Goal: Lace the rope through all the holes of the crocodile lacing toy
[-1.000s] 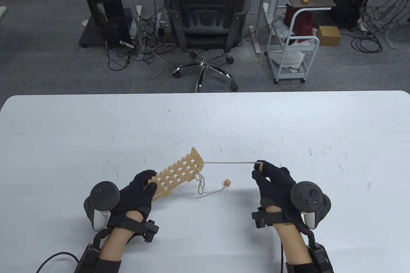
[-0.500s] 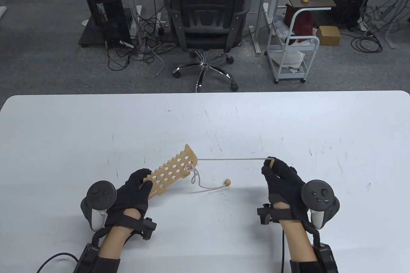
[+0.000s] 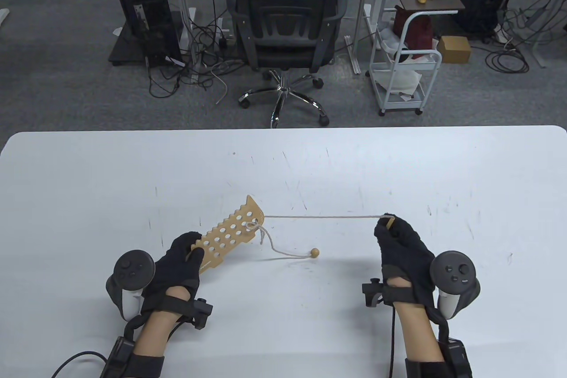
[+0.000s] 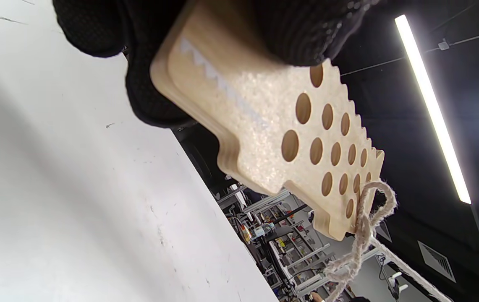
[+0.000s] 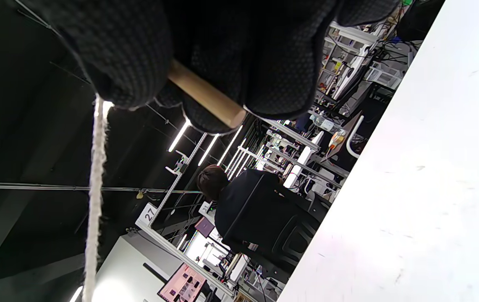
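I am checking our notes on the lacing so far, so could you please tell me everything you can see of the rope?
The rope is thin, pale twisted cord. It loops through holes at the far end of the wooden crocodile board, then runs taut to the right hand, which pinches its wooden needle tip. A slack tail droops to the table and ends in a small wooden bead.

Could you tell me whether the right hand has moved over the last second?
Yes: the right hand has moved rightward, away from the bead on the table.
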